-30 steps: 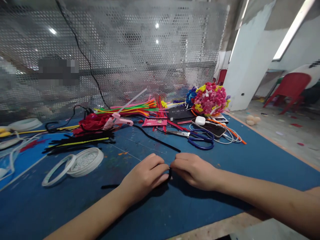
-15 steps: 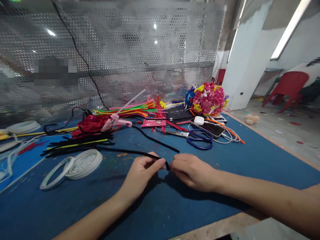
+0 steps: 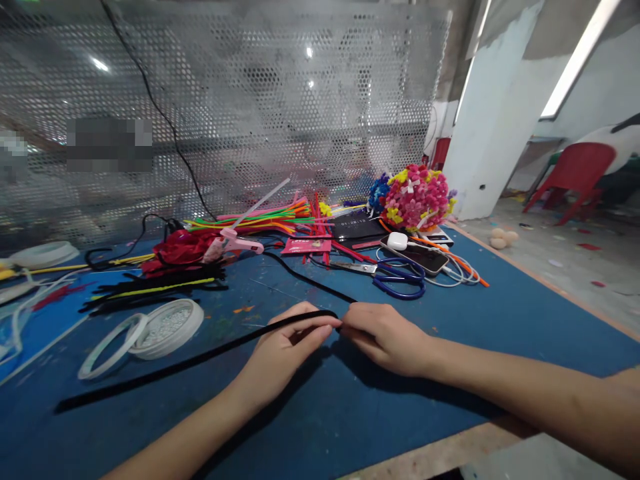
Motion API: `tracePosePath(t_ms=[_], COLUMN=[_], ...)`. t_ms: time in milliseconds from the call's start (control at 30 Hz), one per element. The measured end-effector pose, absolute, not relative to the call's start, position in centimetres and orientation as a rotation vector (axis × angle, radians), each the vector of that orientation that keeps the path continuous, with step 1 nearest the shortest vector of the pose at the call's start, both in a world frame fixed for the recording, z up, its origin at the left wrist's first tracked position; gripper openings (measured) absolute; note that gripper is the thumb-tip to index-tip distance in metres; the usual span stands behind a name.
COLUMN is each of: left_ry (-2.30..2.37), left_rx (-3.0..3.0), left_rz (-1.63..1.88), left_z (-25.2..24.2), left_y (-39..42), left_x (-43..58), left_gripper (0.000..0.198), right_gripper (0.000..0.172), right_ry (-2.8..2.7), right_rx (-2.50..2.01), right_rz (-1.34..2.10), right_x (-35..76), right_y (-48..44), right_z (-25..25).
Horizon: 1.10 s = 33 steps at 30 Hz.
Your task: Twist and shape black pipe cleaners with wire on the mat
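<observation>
A long black pipe cleaner [image 3: 200,359] runs across the blue mat [image 3: 450,347] from the lower left up to my fingertips. My left hand [image 3: 287,350] pinches it near its right end, fingers closed over it. My right hand [image 3: 383,337] meets the left at that same end, its fingers pinched on the tip. Both hands rest low on the mat near the front edge.
A second black pipe cleaner [image 3: 313,280] lies just beyond my hands. Blue-handled scissors [image 3: 395,277], a phone with white earbuds case [image 3: 415,253], a pink glue gun [image 3: 233,243], coloured pipe cleaners [image 3: 255,219], a pompom ball [image 3: 415,197], a white bead tub [image 3: 167,323] and perforated screen [image 3: 250,100] surround them.
The free length of the black pipe cleaner has swung down from pointing back-left to lying across the mat toward the lower left. My hands stayed together, shifting slightly.
</observation>
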<state>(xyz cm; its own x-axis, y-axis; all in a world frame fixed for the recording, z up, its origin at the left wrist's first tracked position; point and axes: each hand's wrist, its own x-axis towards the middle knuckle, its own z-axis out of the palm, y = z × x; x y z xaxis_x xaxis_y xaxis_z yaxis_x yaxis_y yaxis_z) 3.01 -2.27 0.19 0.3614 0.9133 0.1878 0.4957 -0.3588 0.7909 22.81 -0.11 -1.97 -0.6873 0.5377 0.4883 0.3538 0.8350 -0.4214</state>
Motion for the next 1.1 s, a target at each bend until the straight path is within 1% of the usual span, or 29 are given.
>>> tracePosePath(t_ms=[133, 267, 400, 600, 733, 900, 1100], left_ry=[1.229, 1.241, 1.11, 0.995, 0.972, 0.965, 0.936], left_rx=[2.122, 2.422, 2.704, 2.781, 2.85, 2.926, 2.975], left_rz=[0.824, 0.842, 0.81, 0.781, 0.746, 0.74, 0.713], left_z=[0.2, 0.1, 0.0, -0.1, -0.2, -0.3, -0.5], left_y=[-2.3, -2.2, -2.1, -2.2, -2.0, -1.8, -1.9], left_x=[3.0, 2.8, 2.5, 2.3, 2.2, 2.1, 1.9], left_gripper=[0.024, 0.022, 0.016, 0.023, 0.021, 0.026, 0.025], right_gripper=[0.016, 0.015, 0.015, 0.014, 0.015, 0.015, 0.015], right_ry=[-2.388, -2.419, -2.459, -2.512, -2.521, -2.522, -2.534], right_rx=[-0.635, -0.639, -0.645, -0.61, -0.615, -0.61, -0.597], right_rz=[0.407, 0.397, 0.41, 0.384, 0.376, 0.383, 0.383], right_x=[22.8, 22.8, 22.6, 22.6, 22.7, 22.7, 22.7], right_y=[-0.1, -0.3, -0.4, -0.4, -0.4, -0.4, -0.5], right_z=[-2.0, -2.1, -2.1, -2.1, -2.1, -2.0, -2.0])
